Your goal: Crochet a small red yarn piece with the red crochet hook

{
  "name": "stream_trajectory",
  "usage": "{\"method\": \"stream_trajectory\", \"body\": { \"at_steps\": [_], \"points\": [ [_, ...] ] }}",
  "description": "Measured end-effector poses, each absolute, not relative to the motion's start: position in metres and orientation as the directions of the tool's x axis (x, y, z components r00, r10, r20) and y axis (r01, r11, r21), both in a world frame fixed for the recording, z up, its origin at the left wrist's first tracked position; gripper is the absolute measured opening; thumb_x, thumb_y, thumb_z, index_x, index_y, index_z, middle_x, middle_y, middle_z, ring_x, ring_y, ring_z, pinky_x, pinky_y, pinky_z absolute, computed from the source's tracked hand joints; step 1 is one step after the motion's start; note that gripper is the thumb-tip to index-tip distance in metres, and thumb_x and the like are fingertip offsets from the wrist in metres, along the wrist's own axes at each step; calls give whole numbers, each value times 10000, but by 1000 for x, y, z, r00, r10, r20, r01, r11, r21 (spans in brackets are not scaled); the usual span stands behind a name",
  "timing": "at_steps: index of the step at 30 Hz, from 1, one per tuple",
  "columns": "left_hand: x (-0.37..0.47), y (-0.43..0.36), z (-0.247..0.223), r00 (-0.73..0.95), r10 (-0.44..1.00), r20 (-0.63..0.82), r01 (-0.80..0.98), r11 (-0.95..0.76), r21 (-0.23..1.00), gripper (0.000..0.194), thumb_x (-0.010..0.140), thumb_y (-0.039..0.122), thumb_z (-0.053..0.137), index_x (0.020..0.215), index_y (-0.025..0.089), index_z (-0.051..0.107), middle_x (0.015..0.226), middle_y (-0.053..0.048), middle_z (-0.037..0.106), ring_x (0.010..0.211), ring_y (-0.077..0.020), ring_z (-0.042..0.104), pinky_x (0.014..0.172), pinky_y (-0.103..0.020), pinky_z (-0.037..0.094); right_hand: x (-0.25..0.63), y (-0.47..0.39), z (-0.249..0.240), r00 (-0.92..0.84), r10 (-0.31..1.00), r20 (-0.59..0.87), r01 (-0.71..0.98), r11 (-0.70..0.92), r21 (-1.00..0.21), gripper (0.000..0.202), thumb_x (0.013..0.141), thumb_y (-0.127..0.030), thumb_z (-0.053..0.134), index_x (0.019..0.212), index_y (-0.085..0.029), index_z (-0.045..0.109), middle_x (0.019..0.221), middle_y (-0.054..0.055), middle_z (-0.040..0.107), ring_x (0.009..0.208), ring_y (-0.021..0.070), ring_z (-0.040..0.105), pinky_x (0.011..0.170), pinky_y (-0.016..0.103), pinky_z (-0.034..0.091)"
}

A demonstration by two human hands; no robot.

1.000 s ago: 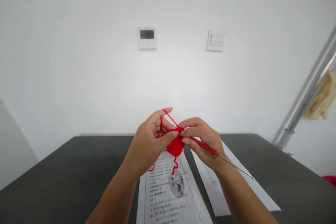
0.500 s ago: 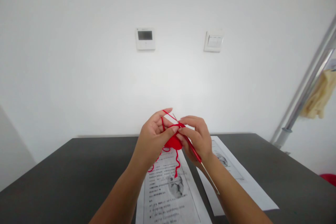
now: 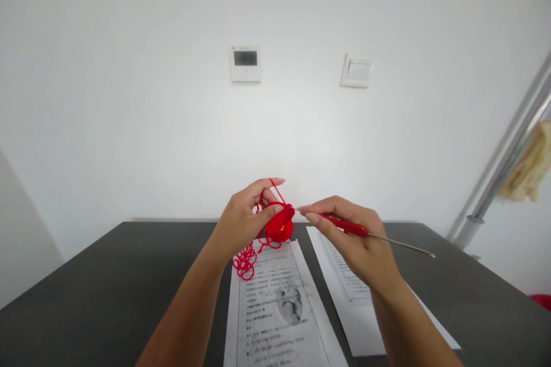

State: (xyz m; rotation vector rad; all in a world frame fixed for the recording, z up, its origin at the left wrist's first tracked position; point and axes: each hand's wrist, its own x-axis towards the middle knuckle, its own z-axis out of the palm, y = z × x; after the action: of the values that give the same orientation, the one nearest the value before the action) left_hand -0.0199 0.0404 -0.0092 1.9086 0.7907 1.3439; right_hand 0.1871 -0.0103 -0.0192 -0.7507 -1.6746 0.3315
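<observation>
My left hand (image 3: 249, 209) pinches a small red crochet piece (image 3: 280, 225) between thumb and fingers, with red yarn (image 3: 245, 262) looped over its raised index finger. A small yellow mark shows on the piece. Loose yarn coils hang below the left hand, over the printed sheet. In my right hand (image 3: 355, 235) is a crochet hook (image 3: 350, 226) with a red handle and metal ends, held like a pencil. Its front tip meets the right edge of the red piece; whether it is inside a stitch I cannot tell. The long rear end points right.
Two printed sheets lie on the dark table (image 3: 172, 275): a left sheet (image 3: 275, 332) with a picture, and a right sheet (image 3: 344, 321) partly under my right forearm. A white wall with a thermostat (image 3: 245, 64) and a switch (image 3: 357, 71) stands behind. At right is a metal pole (image 3: 495, 178).
My right hand has moved right and turned the hook from steeply slanted to nearly level. The red piece has turned in my left hand, showing the yellow mark, and more yarn coils show below.
</observation>
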Motion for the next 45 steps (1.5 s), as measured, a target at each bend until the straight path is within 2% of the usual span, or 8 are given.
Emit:
{"method": "stream_trajectory", "body": {
  "at_steps": [5,10,13,16,19,27,35,45],
  "points": [
    [-20,40,-7,344,817,463,-72,-468,881,334,793,235,784,1113,165,720,748,37,608,675,-119,585,639,-242,486,191,-3,-18,-54,752,657,-58,655,-754,96,853,-310,825,817,-222,813,789,39,843,701,189,787,650,283,649],
    [-21,36,-6,464,812,353,-218,-282,934,414,724,263,876,1108,165,755,721,32,610,608,-86,561,563,-193,453,180,11,-27,1,680,733,-276,705,-654,152,820,-373,867,810,-233,807,771,33,837,671,185,782,635,307,662],
    [-23,34,-6,534,784,316,-271,-196,943,399,704,231,894,1082,173,778,720,32,623,597,-76,568,556,-181,447,176,13,-32,-35,501,865,-192,846,-498,16,879,-286,819,893,-282,824,868,28,848,802,205,795,708,344,661],
    [-24,32,-4,550,785,286,-300,-134,944,391,691,204,900,1063,179,781,753,12,687,639,-95,631,616,-199,494,177,12,-33,-137,334,932,-48,938,-343,170,926,-210,752,1026,-328,821,1049,33,849,979,232,786,854,419,649],
    [-23,31,-4,518,805,289,-322,-130,938,378,696,224,905,1053,188,784,866,-33,762,749,-135,700,712,-238,545,178,11,-32,-209,303,930,13,952,-307,230,963,-201,698,1117,-345,790,1136,32,834,1090,248,762,928,467,629],
    [-19,31,-8,502,803,321,-278,-202,939,473,677,254,928,1124,192,786,766,-10,731,703,-150,675,715,-276,548,176,14,-32,-213,146,966,185,977,-107,158,996,-249,651,1086,-316,763,998,60,804,962,258,743,833,454,615],
    [-17,28,-7,544,773,326,-280,-199,939,780,671,205,936,1403,226,667,760,14,720,688,-122,637,688,-243,490,172,17,-36,-212,211,954,205,964,-168,95,1002,-298,654,1020,-301,748,886,31,678,858,208,649,706,347,562],
    [-23,28,-8,597,746,294,-257,-169,952,749,708,212,917,1412,235,663,790,8,702,701,-121,628,693,-240,467,175,11,-33,-286,321,903,41,945,-323,128,1008,-277,612,1051,-266,732,846,30,684,801,197,652,704,362,551]
  ]
}}
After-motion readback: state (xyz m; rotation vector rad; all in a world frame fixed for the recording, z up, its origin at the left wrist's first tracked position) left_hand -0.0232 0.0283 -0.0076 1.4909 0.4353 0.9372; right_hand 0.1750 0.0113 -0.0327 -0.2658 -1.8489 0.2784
